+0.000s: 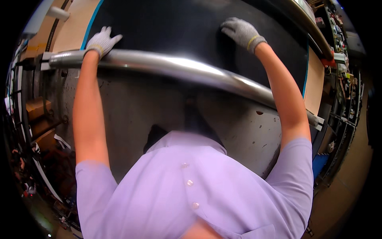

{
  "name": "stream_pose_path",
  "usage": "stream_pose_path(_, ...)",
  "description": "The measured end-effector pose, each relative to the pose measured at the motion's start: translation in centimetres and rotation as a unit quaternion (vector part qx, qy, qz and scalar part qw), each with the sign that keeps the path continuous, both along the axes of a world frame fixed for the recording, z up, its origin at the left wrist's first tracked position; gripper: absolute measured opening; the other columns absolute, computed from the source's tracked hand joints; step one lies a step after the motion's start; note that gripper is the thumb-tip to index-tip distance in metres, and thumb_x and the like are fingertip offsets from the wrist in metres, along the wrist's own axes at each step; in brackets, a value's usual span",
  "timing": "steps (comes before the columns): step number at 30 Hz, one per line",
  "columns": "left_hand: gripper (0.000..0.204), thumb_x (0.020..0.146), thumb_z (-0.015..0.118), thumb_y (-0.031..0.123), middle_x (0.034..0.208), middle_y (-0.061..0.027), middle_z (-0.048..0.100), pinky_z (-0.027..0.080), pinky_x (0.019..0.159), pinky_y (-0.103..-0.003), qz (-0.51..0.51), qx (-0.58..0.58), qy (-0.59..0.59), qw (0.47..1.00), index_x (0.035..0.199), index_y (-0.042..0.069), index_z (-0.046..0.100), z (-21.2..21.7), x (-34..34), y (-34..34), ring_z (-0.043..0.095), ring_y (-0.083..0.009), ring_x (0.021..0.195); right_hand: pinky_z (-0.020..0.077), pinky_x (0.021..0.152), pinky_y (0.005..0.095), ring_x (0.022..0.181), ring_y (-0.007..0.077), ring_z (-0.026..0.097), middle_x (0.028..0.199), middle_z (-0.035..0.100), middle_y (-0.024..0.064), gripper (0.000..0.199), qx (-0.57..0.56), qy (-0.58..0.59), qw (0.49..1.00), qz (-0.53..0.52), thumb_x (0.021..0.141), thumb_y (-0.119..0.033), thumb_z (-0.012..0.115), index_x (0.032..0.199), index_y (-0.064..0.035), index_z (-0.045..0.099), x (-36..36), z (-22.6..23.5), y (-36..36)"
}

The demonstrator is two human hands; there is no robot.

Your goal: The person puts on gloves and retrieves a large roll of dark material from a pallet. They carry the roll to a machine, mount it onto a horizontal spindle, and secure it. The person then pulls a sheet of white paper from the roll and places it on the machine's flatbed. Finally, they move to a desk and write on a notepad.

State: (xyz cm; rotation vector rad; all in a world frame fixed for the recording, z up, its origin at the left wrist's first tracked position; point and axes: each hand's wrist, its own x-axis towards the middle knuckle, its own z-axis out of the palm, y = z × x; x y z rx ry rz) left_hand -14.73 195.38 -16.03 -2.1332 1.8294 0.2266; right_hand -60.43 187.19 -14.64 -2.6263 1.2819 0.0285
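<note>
A wide black sheet (171,30) with blue edge strips lies over a tan surface and reaches back from a shiny metal roller (175,65). My left hand (102,41), in a light grey knit glove, rests near the sheet's left edge, just beyond the roller, its fingers spread. Farther to the right, my right hand (240,32), gloved alike with a yellow line at the cuff, is over the black sheet. Its fingers point left and look extended, with nothing seen in them. Both forearms cross above the roller.
A second long roller (312,30) runs along the far right. Racks with assorted items (344,91) stand at the right, and cardboard boxes (39,108) sit on a shelf at the left. Below the front roller is a grey, spotted floor (250,139).
</note>
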Motion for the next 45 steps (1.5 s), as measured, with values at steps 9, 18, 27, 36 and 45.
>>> stream_pose_path(9, 0.039, 0.089, 0.061, 0.03, 0.123, -0.019, 0.059, 0.041, 0.102, -0.042, -0.076, -0.531, 0.248, 0.807, 0.119, 0.004, 0.061, -1.5, -1.2, 14.5, 0.053, -0.0355, 0.117, 0.0416, 0.101, 0.0372, 0.112, 0.0289, 0.058, 0.12, 0.064, 0.011, 0.037, 0.109, 0.045, 0.988, -0.1, 0.095, -0.035, 0.047, 0.12, -0.014, 0.065, 5.4, 1.4, 12.2)
stream_pose_path(18, 0.057, 0.091, 0.055, 0.04, 0.138, -0.0205, 0.047, 0.036, 0.106, -0.041, 0.272, 0.036, 0.257, 0.927, 0.132, 0.001, 0.05, -14.9, 13.3, 63.3, 0.045, -0.0368, 0.126, 0.0398, 0.1, 0.0381, 0.116, 0.032, 0.055, 0.124, 0.061, 0.0146, 0.047, 0.058, 0.176, 0.969, -0.167, 0.097, -0.046, 0.042, 0.131, -0.0179, 0.058, 8.7, -0.5, 10.5)
stream_pose_path(27, 0.041, 0.093, 0.057, 0.023, 0.122, -0.0207, 0.061, 0.044, 0.099, -0.036, 0.469, -0.028, 0.343, 0.813, 0.124, -0.004, 0.057, -18.2, 20.4, 74.2, 0.058, -0.0301, 0.116, 0.0305, 0.11, 0.0343, 0.129, 0.0243, 0.045, 0.14, 0.05, 0.0079, 0.048, 0.17, 0.086, 0.95, -0.248, 0.098, -0.039, 0.041, 0.137, -0.0139, 0.05, 12.8, -0.2, 10.9)
stream_pose_path(36, 0.037, 0.094, 0.054, 0.007, 0.131, -0.0167, 0.055, 0.037, 0.107, -0.036, 0.167, -0.301, 0.461, 0.818, 0.128, -0.005, 0.052, -3.9, 23.0, 33.9, 0.051, -0.0253, 0.123, 0.0519, 0.086, 0.0397, 0.097, 0.0348, 0.066, 0.101, 0.069, 0.0199, 0.054, 0.009, 0.149, 0.92, -0.362, 0.084, -0.054, 0.058, 0.097, -0.0031, 0.072, 21.8, 3.7, 11.9)
stream_pose_path(45, 0.028, 0.095, 0.055, 0.009, 0.117, -0.0134, 0.064, 0.045, 0.096, -0.032, 0.087, -0.477, 0.508, 0.712, 0.118, -0.006, 0.059, 10.0, 30.2, 16.0, 0.059, -0.0212, 0.11, 0.0474, 0.091, 0.0458, 0.11, 0.0362, 0.058, 0.129, 0.052, 0.0189, 0.062, 0.015, 0.183, 0.923, -0.338, 0.087, -0.033, 0.061, 0.143, -0.0174, 0.038, 28.5, 2.6, 7.7)
